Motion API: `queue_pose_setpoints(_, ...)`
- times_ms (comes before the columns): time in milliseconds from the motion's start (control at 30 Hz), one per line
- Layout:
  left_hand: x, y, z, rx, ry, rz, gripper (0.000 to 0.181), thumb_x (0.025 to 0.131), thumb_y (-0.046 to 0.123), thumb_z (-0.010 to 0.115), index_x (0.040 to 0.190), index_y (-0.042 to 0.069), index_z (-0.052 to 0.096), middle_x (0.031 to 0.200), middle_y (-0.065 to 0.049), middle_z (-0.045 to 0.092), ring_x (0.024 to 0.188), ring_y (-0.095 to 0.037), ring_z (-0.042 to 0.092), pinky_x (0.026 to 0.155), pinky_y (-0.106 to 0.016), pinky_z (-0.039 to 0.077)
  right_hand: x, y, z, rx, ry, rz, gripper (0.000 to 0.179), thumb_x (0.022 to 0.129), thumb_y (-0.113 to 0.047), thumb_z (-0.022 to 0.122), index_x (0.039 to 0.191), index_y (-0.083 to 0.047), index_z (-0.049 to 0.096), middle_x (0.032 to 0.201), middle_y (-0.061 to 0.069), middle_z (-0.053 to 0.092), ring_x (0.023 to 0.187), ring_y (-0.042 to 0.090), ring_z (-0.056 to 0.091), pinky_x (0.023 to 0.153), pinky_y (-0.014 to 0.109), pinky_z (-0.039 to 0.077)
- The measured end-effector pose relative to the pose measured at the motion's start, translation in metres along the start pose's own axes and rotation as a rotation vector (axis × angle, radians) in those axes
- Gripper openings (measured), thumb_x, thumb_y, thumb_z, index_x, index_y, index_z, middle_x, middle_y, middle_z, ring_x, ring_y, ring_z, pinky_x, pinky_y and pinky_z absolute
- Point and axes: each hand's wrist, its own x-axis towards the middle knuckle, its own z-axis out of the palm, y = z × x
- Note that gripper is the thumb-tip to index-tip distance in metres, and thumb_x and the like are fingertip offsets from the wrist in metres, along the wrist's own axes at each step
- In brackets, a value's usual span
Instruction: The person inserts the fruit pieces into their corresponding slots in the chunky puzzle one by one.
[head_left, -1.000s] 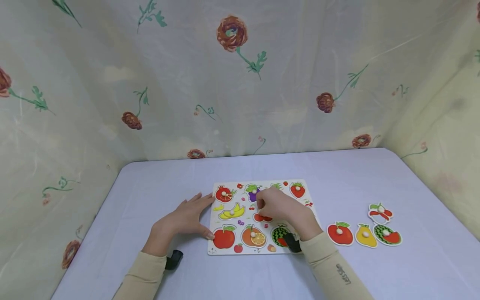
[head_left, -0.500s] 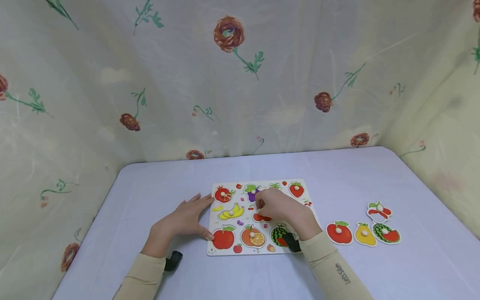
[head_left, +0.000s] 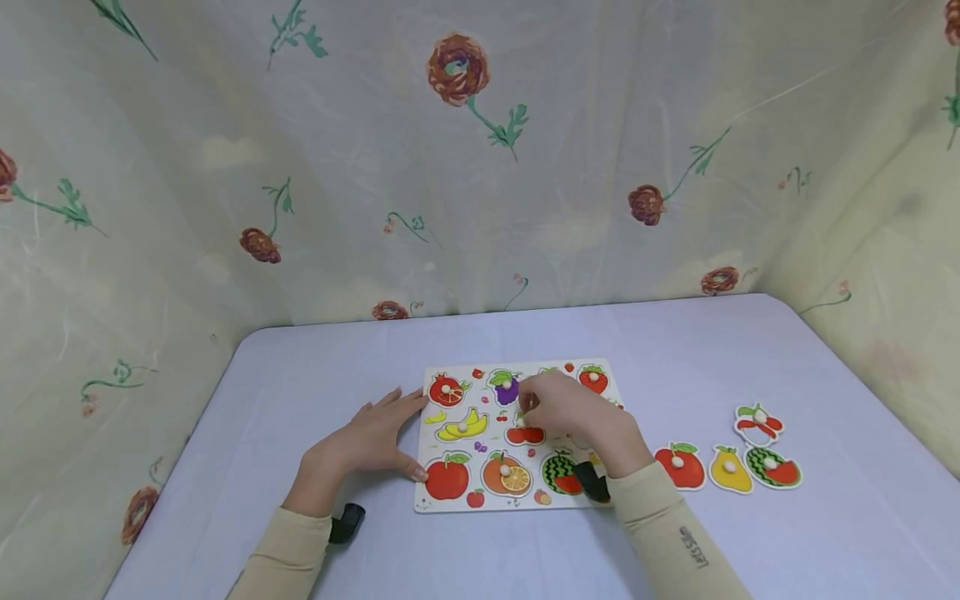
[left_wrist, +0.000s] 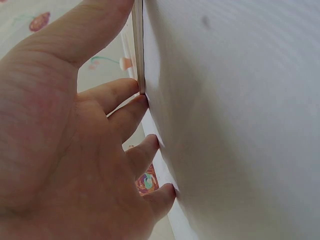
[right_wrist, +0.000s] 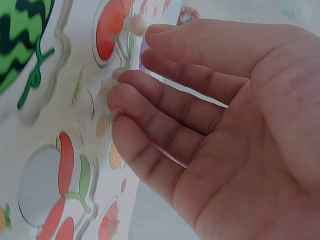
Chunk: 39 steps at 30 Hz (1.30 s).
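Cherry piece [head_left: 527, 436] more exposed than before, loose-fingered right hand [head_left: 572, 408] beside its knob [right_wrist: 135, 23], left hand [head_left: 373, 433] spread

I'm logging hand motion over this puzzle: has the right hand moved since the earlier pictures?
Yes. Against the puzzle board in the head view, the right hand has shifted slightly rightward, uncovering more of the cherry piece.

In the head view, the right hand [head_left: 572, 411] hides part of the board [head_left: 491, 448], including nearly all of the picture between the grapes [head_left: 506, 389] and the strawberry [head_left: 593, 380]; the right sleeve [head_left: 667, 525], cut off below, covers the lower right corner. The left wrist view crops the thumb tip of the left hand [left_wrist: 80, 140]. The right wrist view crops the watermelon [right_wrist: 20, 37]; whether the fingers [right_wrist: 155, 117] touch the blurred knob [right_wrist: 135, 24] is unclear.
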Motion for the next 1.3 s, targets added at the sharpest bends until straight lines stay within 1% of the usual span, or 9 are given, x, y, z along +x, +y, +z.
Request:
queue_pose_setpoints(100, 0.0, 0.0, 0.0, -0.001, 0.003, 0.006, 0.108, 0.063, 0.045, 0.091, 0.154, 0.021, 0.038, 0.163, 0.001, 0.032, 0.155, -0.031, 0.016, 0.123, -0.062, 0.017, 0.0, 0.005, -0.005, -0.006, 0.009, -0.011, 0.003, 0.089, -0.011, 0.067, 0.09, -0.013, 0.066, 0.088, 0.004, 0.062, 0.078, 0.019, 0.055, 0.064, 0.028, 0.046)
queue_pose_setpoints(200, 0.001, 0.001, 0.0, -0.001, 0.004, 0.008, 0.108, 0.063, 0.045, 0.091, 0.154, 0.021, 0.038, 0.164, 0.001, 0.032, 0.155, -0.031, 0.016, 0.123, -0.062, 0.017, -0.001, 0.01, -0.01, -0.015, 0.021, -0.017, 0.007, 0.089, -0.01, 0.065, 0.095, -0.011, 0.067, 0.091, 0.004, 0.063, 0.077, 0.019, 0.055, 0.064, 0.028, 0.047)
queue_pose_setpoints(300, 0.001, 0.001, 0.0, -0.005, 0.006, 0.011, 0.108, 0.063, 0.045, 0.091, 0.154, 0.02, 0.038, 0.163, 0.001, 0.032, 0.155, -0.032, 0.017, 0.123, -0.063, 0.017, -0.003, 0.015, -0.015, -0.004, 0.029, -0.002, 0.011, 0.091, -0.012, 0.065, 0.101, -0.011, 0.069, 0.095, 0.005, 0.064, 0.08, 0.02, 0.056, 0.066, 0.028, 0.049)
queue_pose_setpoints(400, 0.001, 0.001, 0.0, -0.007, 0.007, 0.015, 0.108, 0.063, 0.045, 0.091, 0.153, 0.02, 0.039, 0.163, 0.0, 0.033, 0.154, -0.032, 0.017, 0.122, -0.064, 0.018, -0.005, 0.02, -0.019, 0.008, 0.035, 0.01, 0.013, 0.091, -0.014, 0.065, 0.104, -0.011, 0.069, 0.098, 0.006, 0.064, 0.084, 0.021, 0.056, 0.068, 0.029, 0.05)
queue_pose_setpoints(533, 0.001, 0.002, 0.0, -0.007, 0.006, 0.012, 0.107, 0.063, 0.045, 0.091, 0.153, 0.02, 0.039, 0.163, 0.0, 0.033, 0.155, -0.032, 0.017, 0.122, -0.064, 0.018, -0.006, 0.027, -0.025, 0.007, 0.051, 0.002, 0.013, 0.091, -0.014, 0.066, 0.103, -0.009, 0.068, 0.098, 0.008, 0.064, 0.08, 0.021, 0.056, 0.065, 0.028, 0.049)
queue_pose_setpoints(667, 0.002, 0.001, 0.0, -0.005, 0.008, 0.007, 0.108, 0.063, 0.046, 0.091, 0.153, 0.021, 0.039, 0.163, 0.0, 0.033, 0.155, -0.031, 0.017, 0.122, -0.064, 0.018, -0.009, 0.034, -0.033, 0.01, 0.065, 0.011, 0.015, 0.091, -0.015, 0.065, 0.104, -0.007, 0.068, 0.096, 0.01, 0.062, 0.075, 0.02, 0.055, 0.06, 0.027, 0.047)
queue_pose_setpoints(900, 0.001, 0.002, 0.0, -0.011, 0.006, 0.003, 0.108, 0.062, 0.046, 0.091, 0.153, 0.02, 0.038, 0.163, -0.001, 0.033, 0.154, -0.032, 0.017, 0.122, -0.064, 0.018, -0.016, 0.048, -0.046, 0.006, 0.096, 0.046, 0.016, 0.092, -0.014, 0.064, 0.105, -0.005, 0.066, 0.099, 0.012, 0.063, 0.082, 0.023, 0.055, 0.066, 0.028, 0.049)
queue_pose_setpoints(1067, -0.001, 0.003, 0.0, -0.011, 0.004, 0.001, 0.108, 0.063, 0.045, 0.091, 0.153, 0.02, 0.038, 0.163, 0.0, 0.033, 0.155, -0.032, 0.017, 0.122, -0.063, 0.018, -0.021, 0.058, -0.055, 0.04, 0.113, 0.07, 0.019, 0.091, -0.014, 0.064, 0.107, -0.003, 0.066, 0.097, 0.012, 0.062, 0.08, 0.022, 0.055, 0.062, 0.027, 0.049)
queue_pose_setpoints(1300, -0.001, 0.003, 0.0, -0.015, 0.005, 0.001, 0.108, 0.062, 0.045, 0.091, 0.153, 0.02, 0.039, 0.163, 0.0, 0.033, 0.155, -0.032, 0.017, 0.122, -0.064, 0.017, -0.026, 0.073, -0.064, 0.032, 0.145, 0.094, 0.021, 0.091, -0.015, 0.064, 0.108, -0.003, 0.067, 0.094, 0.012, 0.06, 0.082, 0.023, 0.053, 0.065, 0.027, 0.046)
